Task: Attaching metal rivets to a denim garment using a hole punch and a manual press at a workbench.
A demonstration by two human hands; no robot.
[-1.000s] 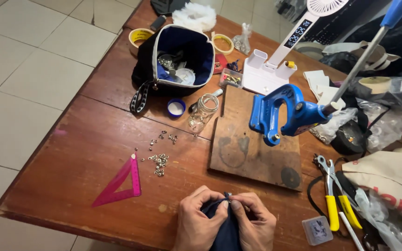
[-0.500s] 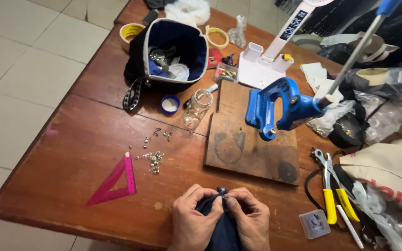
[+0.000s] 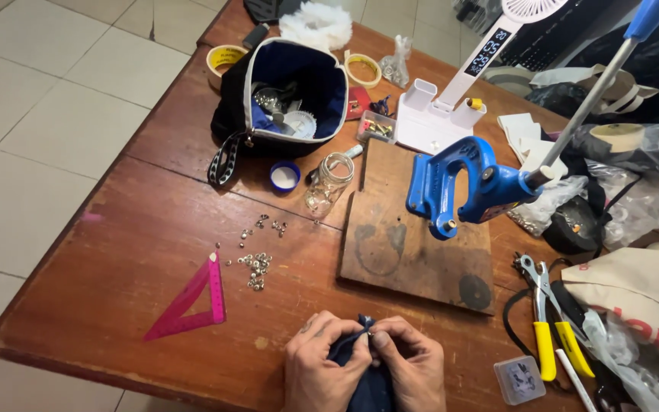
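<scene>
At the near edge of the table [image 3: 154, 252], the left hand [image 3: 320, 370] and the right hand [image 3: 413, 371] are both closed in a pinch on a piece of dark blue fabric [image 3: 360, 374]. The fingertips meet at its top fold, where a small pale spot shows between them; it may be a metal snap, but it is too small to tell. The fabric hangs down between the wrists and out of view.

The fabric looks soft, limp and light. It would fold and slide rather than hold a shape, so a firm pinch on a doubled edge, close to the working spot, seems the surest hold. It does not look fragile.

The table is dark reddish wood, smooth and scuffed. A scatter of small metal snaps [image 3: 255, 263] lies loose ahead of the left hand, likely quick to roll or scatter, with a pink set square [image 3: 191, 305] beside them. Further in, a blue hand press [image 3: 459, 183] stands on a worn wooden board [image 3: 413, 244]. A glass jar [image 3: 328, 181] lies on its side near a blue lid [image 3: 284, 176], in front of an open dark pouch [image 3: 299, 95] full of oddments. Yellow-handled pliers [image 3: 547, 336] lie at the right among bags and clutter. The floor [image 3: 32, 114] is pale tile.
</scene>
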